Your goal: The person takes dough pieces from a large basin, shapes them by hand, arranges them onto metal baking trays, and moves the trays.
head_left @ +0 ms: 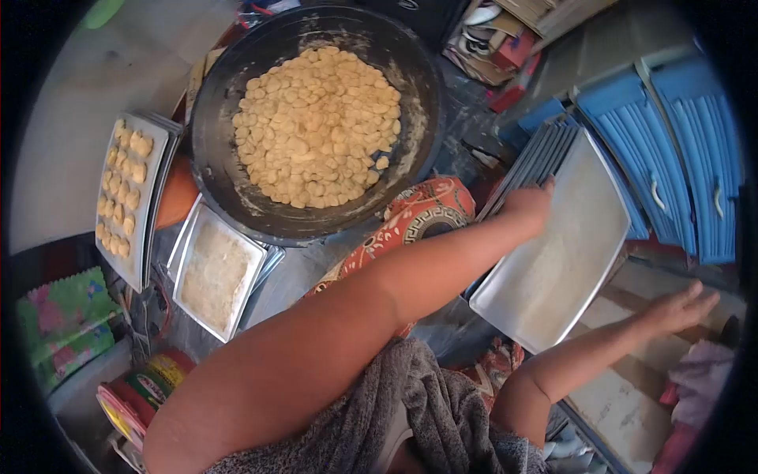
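My left hand (527, 208) reaches across to the right, its fingers closed on the edge of a bare metal baking tray (572, 245). This tray leans at the front of a stack of similar trays (530, 162). Lower right, my right hand (681, 310) is stretched out with its fingers extended and nothing in it, apart from the tray. A large black basin (217, 166) holds many small pieces of pale dough (320, 126). To its left, a tray with rows of shaped dough pieces (118, 189) sits on other trays.
Below the basin lies another stack of trays, its top tray (217, 272) dusted with flour or crumbs. Blue slatted cabinet doors (655, 142) stand at the right. A pink-red container (146, 387) and green patterned cloth (67, 320) are lower left. Patterned red fabric (426, 213) covers my legs.
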`<act>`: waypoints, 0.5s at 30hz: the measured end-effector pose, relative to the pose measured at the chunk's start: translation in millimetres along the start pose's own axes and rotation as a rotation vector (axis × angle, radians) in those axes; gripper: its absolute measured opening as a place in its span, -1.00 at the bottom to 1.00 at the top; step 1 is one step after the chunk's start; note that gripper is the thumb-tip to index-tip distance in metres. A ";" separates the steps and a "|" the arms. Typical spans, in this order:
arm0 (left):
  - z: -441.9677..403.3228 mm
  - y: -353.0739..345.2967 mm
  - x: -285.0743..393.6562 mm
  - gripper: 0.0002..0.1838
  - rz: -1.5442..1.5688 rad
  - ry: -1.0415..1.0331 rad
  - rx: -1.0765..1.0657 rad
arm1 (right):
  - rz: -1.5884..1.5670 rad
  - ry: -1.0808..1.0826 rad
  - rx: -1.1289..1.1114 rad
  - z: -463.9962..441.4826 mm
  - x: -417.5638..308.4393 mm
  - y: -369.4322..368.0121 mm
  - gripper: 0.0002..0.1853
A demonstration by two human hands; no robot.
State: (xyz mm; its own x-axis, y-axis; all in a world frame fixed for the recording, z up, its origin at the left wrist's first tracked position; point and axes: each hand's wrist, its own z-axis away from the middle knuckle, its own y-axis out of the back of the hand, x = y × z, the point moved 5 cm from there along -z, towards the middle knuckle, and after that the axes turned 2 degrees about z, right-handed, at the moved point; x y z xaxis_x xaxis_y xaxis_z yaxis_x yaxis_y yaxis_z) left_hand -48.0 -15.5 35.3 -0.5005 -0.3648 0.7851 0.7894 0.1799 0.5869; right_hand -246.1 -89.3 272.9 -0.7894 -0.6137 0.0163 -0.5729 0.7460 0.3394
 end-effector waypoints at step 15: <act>36.3 85.9 -1.9 -0.36 0.228 -0.164 0.242 | -0.437 -0.656 -0.797 180.1 -28.0 -180.5 -0.21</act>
State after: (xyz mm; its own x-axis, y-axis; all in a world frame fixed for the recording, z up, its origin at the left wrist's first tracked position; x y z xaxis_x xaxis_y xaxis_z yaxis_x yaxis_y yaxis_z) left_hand 7.8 33.8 91.4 -0.3877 -0.1425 0.9107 0.7899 0.4578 0.4080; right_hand -160.2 -160.2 41.8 -0.6532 -0.3522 -0.6703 -0.7100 -0.0227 0.7038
